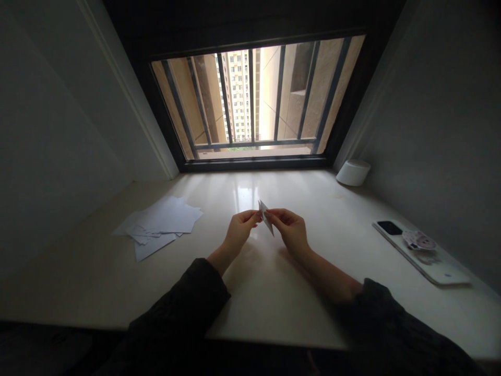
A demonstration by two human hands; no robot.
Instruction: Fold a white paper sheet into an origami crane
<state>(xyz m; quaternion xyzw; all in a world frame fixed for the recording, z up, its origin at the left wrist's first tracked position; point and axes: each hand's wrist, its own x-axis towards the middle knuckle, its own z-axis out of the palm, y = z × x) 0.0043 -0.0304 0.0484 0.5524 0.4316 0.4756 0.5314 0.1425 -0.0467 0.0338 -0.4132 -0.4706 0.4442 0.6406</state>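
A small folded piece of white paper point(266, 219) is held up over the middle of the pale sill, tilted, with a pointed end toward me. My left hand point(243, 225) pinches its left side between thumb and fingers. On the other side, my right hand point(288, 227) grips the same paper, its thumb and forefinger closed on it. Some of the fingertips and part of the paper are hidden behind each other. To the left lies a loose pile of white paper sheets point(168, 216), overlapping at different angles.
A phone point(415, 256) in a light case with a round grip lies on the right. Near the window's right corner stands a white rounded object point(353, 173). The dark-framed window point(250, 166) with bars closes off the back; walls rise on both sides. The sill's front edge point(274, 344) is close to me.
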